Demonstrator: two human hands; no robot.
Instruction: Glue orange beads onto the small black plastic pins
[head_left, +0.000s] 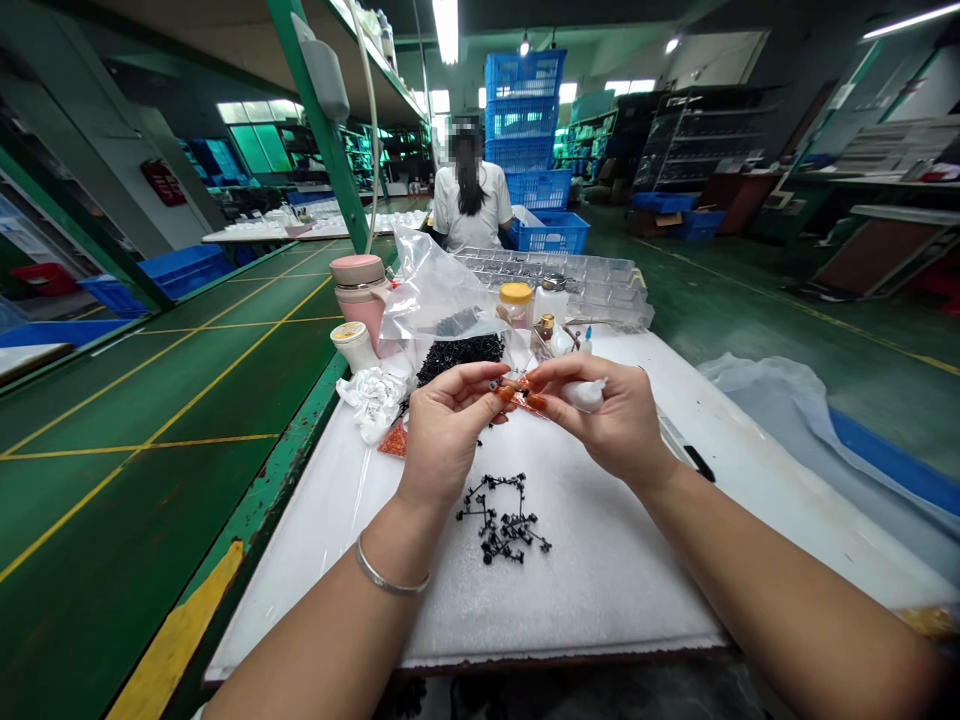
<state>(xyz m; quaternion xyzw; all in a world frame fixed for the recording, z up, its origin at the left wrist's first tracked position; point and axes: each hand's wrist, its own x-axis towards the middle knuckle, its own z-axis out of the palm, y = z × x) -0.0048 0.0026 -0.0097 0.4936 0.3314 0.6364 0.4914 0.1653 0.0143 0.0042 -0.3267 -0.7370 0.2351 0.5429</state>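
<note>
My left hand [450, 418] and my right hand [611, 408] meet above the white table sheet, fingertips almost touching. Both are closed in a pinch around a tiny black plastic part [525, 393]; its details are too small to make out. A small white object [585, 395], perhaps a soft bottle or a wad, is tucked in my right hand between thumb and forefinger. On the sheet below lies a loose cluster of small black plastic parts [510, 530]. Behind my hands, a heap of similar black parts [461, 355] spills from a clear plastic bag [435, 285].
Left of the heap stand a pink flask [360, 300], a white tub [354, 348] and crumpled tissue [375, 400]. An orange packet [394, 440] lies near them. A yellow-lidded jar [515, 303] and clear divided trays [592, 285] are behind. A person [472, 195] sits farther off by blue crates [551, 232].
</note>
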